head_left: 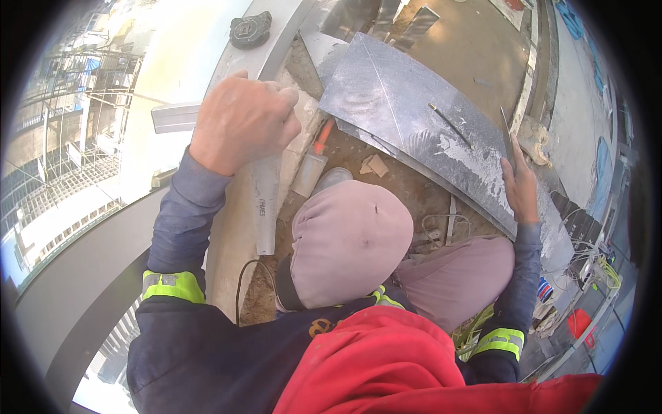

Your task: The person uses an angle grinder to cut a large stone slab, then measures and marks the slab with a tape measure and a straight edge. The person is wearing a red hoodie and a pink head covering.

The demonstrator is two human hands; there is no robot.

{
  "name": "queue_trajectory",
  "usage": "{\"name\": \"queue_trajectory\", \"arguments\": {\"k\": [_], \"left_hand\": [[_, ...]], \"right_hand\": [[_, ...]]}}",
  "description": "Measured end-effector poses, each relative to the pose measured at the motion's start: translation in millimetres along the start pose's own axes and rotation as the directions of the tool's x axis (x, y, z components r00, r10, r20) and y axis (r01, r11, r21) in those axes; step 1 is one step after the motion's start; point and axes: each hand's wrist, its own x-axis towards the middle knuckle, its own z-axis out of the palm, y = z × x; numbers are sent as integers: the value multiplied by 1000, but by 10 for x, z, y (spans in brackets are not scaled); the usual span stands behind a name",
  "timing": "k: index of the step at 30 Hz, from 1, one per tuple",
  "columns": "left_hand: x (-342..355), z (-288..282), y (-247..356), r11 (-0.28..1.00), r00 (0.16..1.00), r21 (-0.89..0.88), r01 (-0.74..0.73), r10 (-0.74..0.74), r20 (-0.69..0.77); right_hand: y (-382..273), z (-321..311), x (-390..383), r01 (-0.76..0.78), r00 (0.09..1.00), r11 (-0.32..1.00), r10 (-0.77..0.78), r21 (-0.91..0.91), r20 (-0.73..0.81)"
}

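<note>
My left hand (pixel 243 124) is closed over the corner of what looks like an L-shaped metal square (pixel 265 210). Its thick leg sticks out to the left of the fist, and its flat silver blade points down toward me; the fist hides where they join. A grey stone slab (pixel 400 96) with a pale scribed line and whitish dusty patches lies ahead. On its top rests a dark pencil-like stick (pixel 449 125). At the slab's right side is my right hand (pixel 522 183), index finger stretched out and thumb apart. A thin pointed thing (pixel 505 119) shows beyond its fingertip; I cannot tell whether they touch.
A dark tape measure (pixel 250 30) sits on the pale ledge at far left. A tool with an orange handle (pixel 323 136) lies between ledge and slab, near broken tan chips (pixel 374 165). My bent knee (pixel 355 241) is close in front. Cables (pixel 586 255) tangle at right.
</note>
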Motion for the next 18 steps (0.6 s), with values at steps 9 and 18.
{"name": "queue_trajectory", "arguments": {"k": [9,18], "left_hand": [[-1354,2167,875,937,956,-317,-148,217,195],[-1405,1704,745,962,859,-261,80,67,508]], "right_hand": [[330,94,-499,-23,998,992,16,122,55],[302,192,-350,13,983,1000,-17,22,184]]}}
